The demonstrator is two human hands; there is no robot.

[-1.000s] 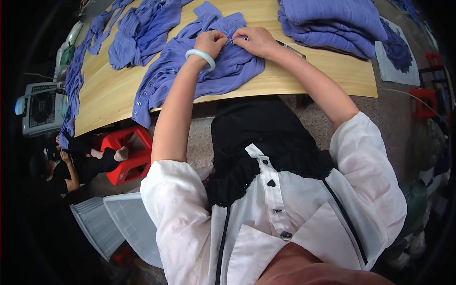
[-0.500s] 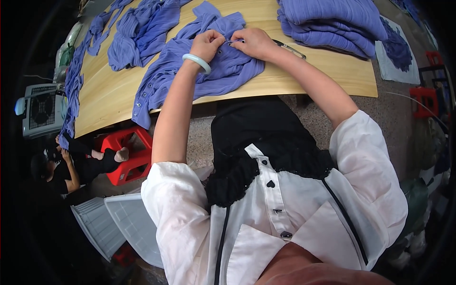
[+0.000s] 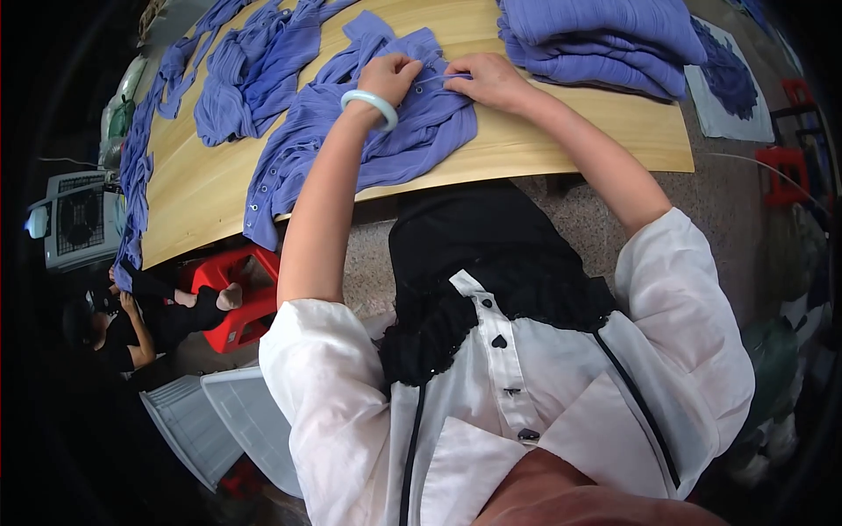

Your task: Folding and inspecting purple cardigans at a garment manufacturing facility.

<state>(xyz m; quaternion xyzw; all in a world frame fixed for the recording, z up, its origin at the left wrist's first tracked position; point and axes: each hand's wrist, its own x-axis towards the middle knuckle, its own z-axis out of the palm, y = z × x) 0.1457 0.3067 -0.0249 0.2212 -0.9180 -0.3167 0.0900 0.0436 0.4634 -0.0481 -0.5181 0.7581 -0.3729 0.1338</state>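
A violet-blue crinkled garment (image 3: 377,156) lies spread on the table in front of me, with small round fastenings along its lower left edge. My right hand (image 3: 491,82) is closed in a pinch on a thin violet cord (image 3: 454,76) at the garment's upper right. The cord runs left toward my other hand. My left hand (image 3: 386,81), a pale bangle (image 3: 372,105) on its wrist, rests over the garment with thumb and fingers pinched together. What sits between those fingertips is too small to make out. A small ring (image 3: 419,88) shows on the cloth between the hands.
Folded violet cloth (image 3: 605,44) is piled at the wooden table's (image 3: 605,140) back right. More violet garments (image 3: 254,79) lie at the left, some hanging over the edge. Below left are a red stool (image 3: 241,298), a seated person (image 3: 114,324) and grey plastic bins (image 3: 197,430).
My hands have drawn apart, the right one moving right with the cord. The black-handled tool beside my right wrist is now out of sight. The view has shifted slightly.
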